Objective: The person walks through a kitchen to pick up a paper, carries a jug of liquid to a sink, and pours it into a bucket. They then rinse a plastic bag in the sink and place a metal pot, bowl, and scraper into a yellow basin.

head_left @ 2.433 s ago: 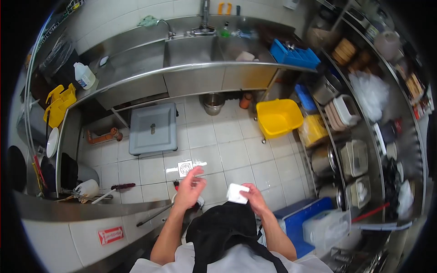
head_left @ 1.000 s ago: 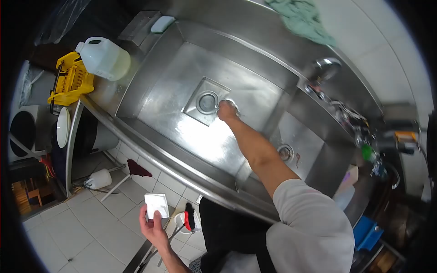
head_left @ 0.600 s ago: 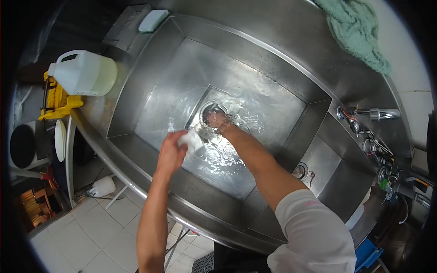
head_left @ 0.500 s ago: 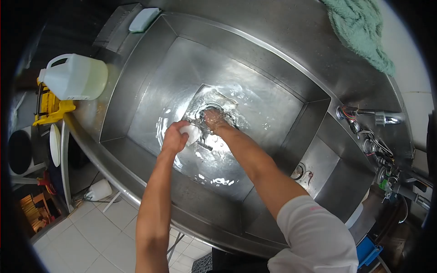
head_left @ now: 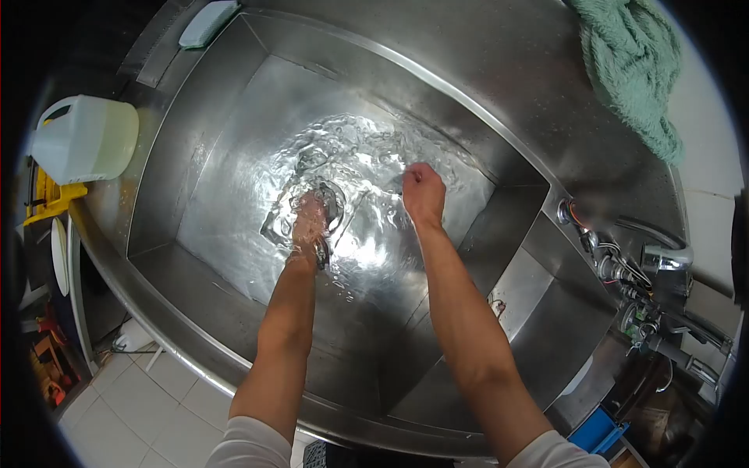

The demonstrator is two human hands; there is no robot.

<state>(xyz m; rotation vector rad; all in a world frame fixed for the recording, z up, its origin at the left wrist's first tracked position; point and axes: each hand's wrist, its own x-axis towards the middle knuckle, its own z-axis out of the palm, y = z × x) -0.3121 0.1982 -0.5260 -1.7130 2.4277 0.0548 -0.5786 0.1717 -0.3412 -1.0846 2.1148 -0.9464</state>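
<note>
A large stainless steel sink basin (head_left: 226, 179) holds clear, rippling water (head_left: 343, 144). My left hand (head_left: 310, 217) is under the surface left of the basin's middle, and its fingers are distorted by the water. A pale edge or ring shows around it, too blurred to name. My right hand (head_left: 424, 193) is farther right, at or just above the water, with its fingers curled in. Its palm side is turned away, so anything inside it is hidden. The white, cup-like thing is out of sight.
A jug of pale yellow liquid (head_left: 90, 139) stands on the left ledge. A sponge (head_left: 209, 23) rests at the far left corner. A green towel (head_left: 632, 74) hangs at the upper right. Taps (head_left: 667, 257) and a smaller basin (head_left: 538, 288) lie on the right.
My left hand has gone down into the water, and the white thing it held no longer shows. My right hand has come up from the water and moved right. The view has shifted.
</note>
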